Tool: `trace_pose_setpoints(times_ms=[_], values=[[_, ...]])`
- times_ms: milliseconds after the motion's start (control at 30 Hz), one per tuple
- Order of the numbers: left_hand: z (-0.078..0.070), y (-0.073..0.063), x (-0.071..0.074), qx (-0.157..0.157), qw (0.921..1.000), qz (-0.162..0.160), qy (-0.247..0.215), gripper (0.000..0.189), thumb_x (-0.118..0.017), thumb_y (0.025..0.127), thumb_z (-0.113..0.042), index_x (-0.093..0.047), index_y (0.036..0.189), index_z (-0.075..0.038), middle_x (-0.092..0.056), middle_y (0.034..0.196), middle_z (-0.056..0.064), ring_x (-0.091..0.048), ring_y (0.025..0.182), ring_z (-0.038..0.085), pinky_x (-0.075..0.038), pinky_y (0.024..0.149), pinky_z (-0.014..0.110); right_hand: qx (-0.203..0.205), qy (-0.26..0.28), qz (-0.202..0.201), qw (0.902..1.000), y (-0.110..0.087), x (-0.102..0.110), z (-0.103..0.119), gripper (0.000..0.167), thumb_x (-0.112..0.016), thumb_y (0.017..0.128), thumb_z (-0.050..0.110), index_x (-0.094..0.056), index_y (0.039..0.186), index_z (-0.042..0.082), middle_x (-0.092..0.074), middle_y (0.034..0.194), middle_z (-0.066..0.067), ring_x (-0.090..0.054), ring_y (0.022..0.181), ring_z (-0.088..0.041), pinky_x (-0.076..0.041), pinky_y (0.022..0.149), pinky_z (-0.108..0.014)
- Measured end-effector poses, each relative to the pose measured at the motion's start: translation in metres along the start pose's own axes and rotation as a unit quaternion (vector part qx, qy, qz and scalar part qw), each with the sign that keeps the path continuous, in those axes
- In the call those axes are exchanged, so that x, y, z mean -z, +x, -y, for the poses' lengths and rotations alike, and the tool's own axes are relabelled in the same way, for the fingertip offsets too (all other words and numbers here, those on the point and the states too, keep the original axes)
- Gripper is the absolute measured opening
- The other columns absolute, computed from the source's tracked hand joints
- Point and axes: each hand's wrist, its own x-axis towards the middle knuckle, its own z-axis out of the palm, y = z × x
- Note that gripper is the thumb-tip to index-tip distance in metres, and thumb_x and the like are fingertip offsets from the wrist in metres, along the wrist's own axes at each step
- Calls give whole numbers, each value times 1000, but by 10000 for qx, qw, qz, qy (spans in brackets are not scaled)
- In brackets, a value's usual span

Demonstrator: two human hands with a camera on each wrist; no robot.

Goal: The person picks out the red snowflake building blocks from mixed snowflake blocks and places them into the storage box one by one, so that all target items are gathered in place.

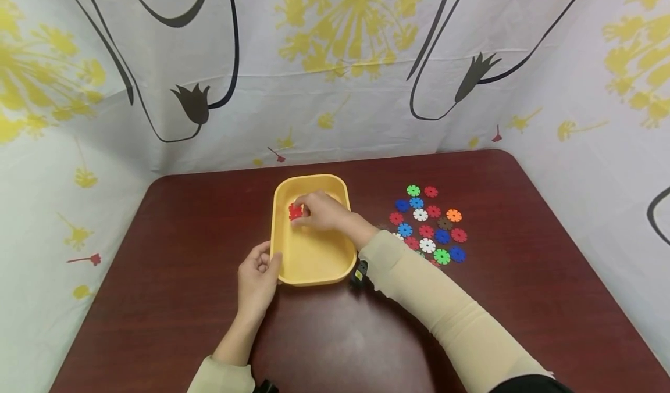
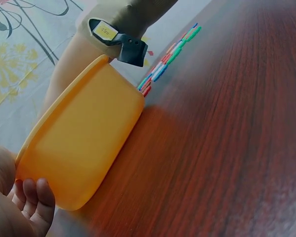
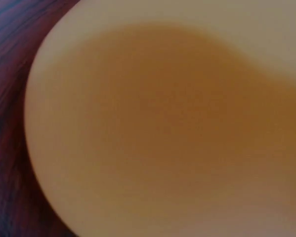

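Note:
A yellow plastic tray sits on the dark red table. My left hand grips its near left side, with the thumb at the rim and the fingers curled against the outer wall. In the left wrist view, the fingers of the left hand press under the rim of the tray. Reaching over the right wall, my right hand is inside the tray near its far left part. Its thumb and forefinger pinch a red notched plastic disc, partly hidden by the fingertips. Blurred yellow tray surface fills most of the right wrist view.
Right of the tray, several notched discs lie spread flat, among them a green disc, an orange disc and a white disc. The right forearm hides some. A patterned curtain hangs behind the table.

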Motion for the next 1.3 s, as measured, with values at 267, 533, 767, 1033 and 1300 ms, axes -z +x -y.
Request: trace_pose_setpoints(times_ms=[267,533,767,1033,1300], values=[[2,1,1,-49,10000,31,74,37,-65,95,-6,-60,130,4,-56,71,7,-54,51,10,-48,45,21,-197,-23,503,9985,3,-7,-3,28,-76,93,24,-69,111,4,-56,70,2,-47,60,-9,-38,58,-20],[2,1,1,-13,9999,107,131,38,-65,95,-7,-59,132,2,-56,72,7,-55,52,12,-49,46,22,-506,106,317,9982,5,-9,-5,40,-79,90,25,-67,122,4,-56,69,0,-48,65,-11,-41,66,-24],[0,1,1,-48,9998,125,127,39,-65,96,-7,-59,133,3,-56,71,5,-54,51,11,-48,45,22,-81,427,538,9976,5,-5,1,21,-72,94,11,-69,112,2,-73,90,-2,-67,85,-14,-52,78,-23],[1,3,-1,-78,9998,88,163,38,-65,95,-8,-60,131,4,-55,72,4,-53,51,10,-46,45,21,200,371,944,9946,2,-2,0,26,-58,90,-5,-68,113,2,-71,105,-7,-61,92,-15,-48,83,-21],[2,3,0,-100,9997,-20,243,37,-65,95,-7,-61,130,4,-55,71,5,-52,51,9,-44,44,20,208,684,898,9934,0,0,-2,30,-56,93,-5,-66,120,0,-72,107,-10,-66,98,-18,-52,88,-24]])
